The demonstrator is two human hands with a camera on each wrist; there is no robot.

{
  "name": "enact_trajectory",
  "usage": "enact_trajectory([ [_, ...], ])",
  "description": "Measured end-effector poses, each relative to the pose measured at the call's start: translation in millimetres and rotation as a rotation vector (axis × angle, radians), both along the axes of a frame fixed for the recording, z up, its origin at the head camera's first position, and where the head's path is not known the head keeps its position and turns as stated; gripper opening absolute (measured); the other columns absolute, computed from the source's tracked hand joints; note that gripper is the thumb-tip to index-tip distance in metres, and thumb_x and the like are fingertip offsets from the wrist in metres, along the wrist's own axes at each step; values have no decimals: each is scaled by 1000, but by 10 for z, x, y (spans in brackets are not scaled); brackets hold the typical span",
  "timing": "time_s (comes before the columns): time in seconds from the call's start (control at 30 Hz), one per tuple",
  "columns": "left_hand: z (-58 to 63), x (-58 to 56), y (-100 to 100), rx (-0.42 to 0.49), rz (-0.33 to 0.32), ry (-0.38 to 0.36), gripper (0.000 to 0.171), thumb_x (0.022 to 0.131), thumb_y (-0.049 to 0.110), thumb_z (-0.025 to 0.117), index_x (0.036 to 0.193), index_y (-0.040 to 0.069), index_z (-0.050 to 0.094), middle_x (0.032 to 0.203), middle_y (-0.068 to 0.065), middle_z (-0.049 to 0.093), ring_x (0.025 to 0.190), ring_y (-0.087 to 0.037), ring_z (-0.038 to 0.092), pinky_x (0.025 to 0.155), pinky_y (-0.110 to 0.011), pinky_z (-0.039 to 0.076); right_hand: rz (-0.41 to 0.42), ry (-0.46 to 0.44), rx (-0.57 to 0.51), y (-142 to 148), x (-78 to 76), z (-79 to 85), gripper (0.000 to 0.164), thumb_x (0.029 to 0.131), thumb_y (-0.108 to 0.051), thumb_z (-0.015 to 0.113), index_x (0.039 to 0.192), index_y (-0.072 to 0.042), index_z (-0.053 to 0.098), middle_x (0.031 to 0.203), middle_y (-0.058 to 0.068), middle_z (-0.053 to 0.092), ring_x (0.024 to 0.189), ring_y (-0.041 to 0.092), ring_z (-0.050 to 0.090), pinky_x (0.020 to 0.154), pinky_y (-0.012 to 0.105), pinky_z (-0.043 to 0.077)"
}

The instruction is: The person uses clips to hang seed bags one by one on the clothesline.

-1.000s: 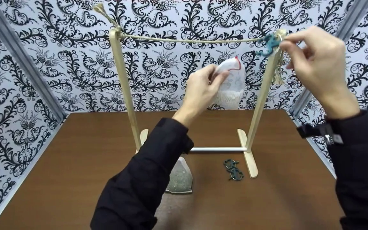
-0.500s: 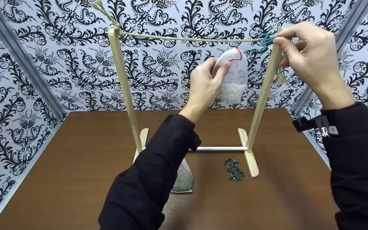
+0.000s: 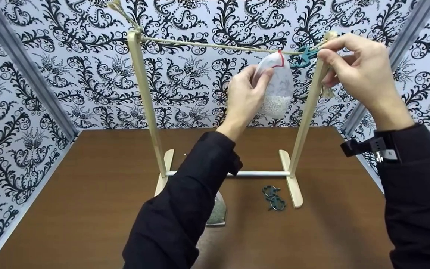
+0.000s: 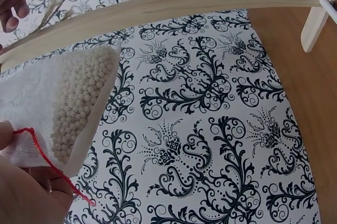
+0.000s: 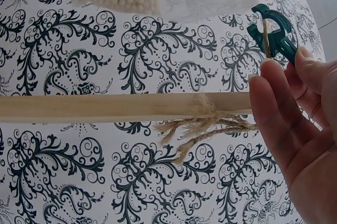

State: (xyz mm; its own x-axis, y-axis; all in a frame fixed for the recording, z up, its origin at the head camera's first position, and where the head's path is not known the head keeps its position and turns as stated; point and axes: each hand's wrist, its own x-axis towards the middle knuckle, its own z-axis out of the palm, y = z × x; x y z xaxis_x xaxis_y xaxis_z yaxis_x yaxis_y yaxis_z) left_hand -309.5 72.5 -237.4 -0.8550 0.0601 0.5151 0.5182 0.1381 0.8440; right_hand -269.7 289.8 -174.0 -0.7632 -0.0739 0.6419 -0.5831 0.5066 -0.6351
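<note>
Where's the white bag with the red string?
In the head view, the white bag is right of centre in the left hand's grip, its top by the rope, left of the upper green clip.

We can read no text, label, brand or number in any of the three views. The nearest thing to one is a small pale tag (image 3: 389, 154) on the black strap (image 3: 377, 144) round the right sleeve (image 3: 411, 175) – in the head view we make out a tiny dark mark on it, but it is too small for us to tell whether it is a letter, a figure or a sign. The black figures on the patterned wall covering (image 3: 185, 89) are scrolls, leaves and dots – ornament, as far as we can see, rather than writing.
</note>
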Motion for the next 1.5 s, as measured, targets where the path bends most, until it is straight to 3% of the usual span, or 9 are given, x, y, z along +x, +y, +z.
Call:
enact_trajectory([
  [0.17,-8,-3,17,25,10,-27,29,100,28,65,115,4,69,106,-12,78,90,-16,75,75,-19,59,33,-32,-28,7,-1,-1,22,96,-14,70,111,1,72,146,18,60,55,9,67,54,23,57],
  [0.3,-5,10,43,34,2,-43,28,101,29,65,113,5,69,104,-10,77,85,-12,73,72,-19,59,53,-26,-35,-1,-6,-9,25,96,-15,70,112,4,71,129,11,70,55,11,67,54,24,57],
  [0.57,1,41,127,-15,-5,-42,26,101,30,64,112,6,69,95,-7,75,70,-8,61,60,-20,51,76,-4,-43,-53,-22,-27,25,96,-15,70,110,5,71,105,3,73,51,11,64,49,24,55],
  [0.83,2,15,125,132,-58,-93,26,101,30,64,111,6,70,81,1,64,68,-7,56,60,-19,49,78,-13,-35,-57,-10,-10,22,96,-13,69,110,4,71,98,2,73,52,11,64,50,24,56],
  [1.0,1,30,133,128,-72,-107,27,101,31,64,111,7,70,86,-3,69,70,-8,58,60,-20,49,65,-13,-21,-64,-5,-26,24,96,-15,70,112,4,71,94,3,73,51,11,64,49,23,55],
  [1.13,-11,56,165,94,-84,-82,27,101,29,64,114,6,70,92,-4,72,72,-7,61,61,-20,51,43,-10,-23,-80,-10,-49,26,95,-17,71,112,2,71,99,0,72,51,9,64,52,23,56],
  [1.33,-68,72,205,113,-105,-23,22,100,23,67,107,3,71,76,1,61,58,-6,47,51,-20,41,33,27,-25,-119,-26,-89,21,96,-16,70,111,-1,72,96,0,70,50,8,64,50,23,55],
  [1.5,-102,61,218,149,-113,5,21,99,20,68,106,1,71,79,-2,63,60,-6,51,52,-20,43,10,29,49,-138,-35,-150,32,98,-19,66,124,-1,64,96,-1,64,54,6,65,53,21,56],
])
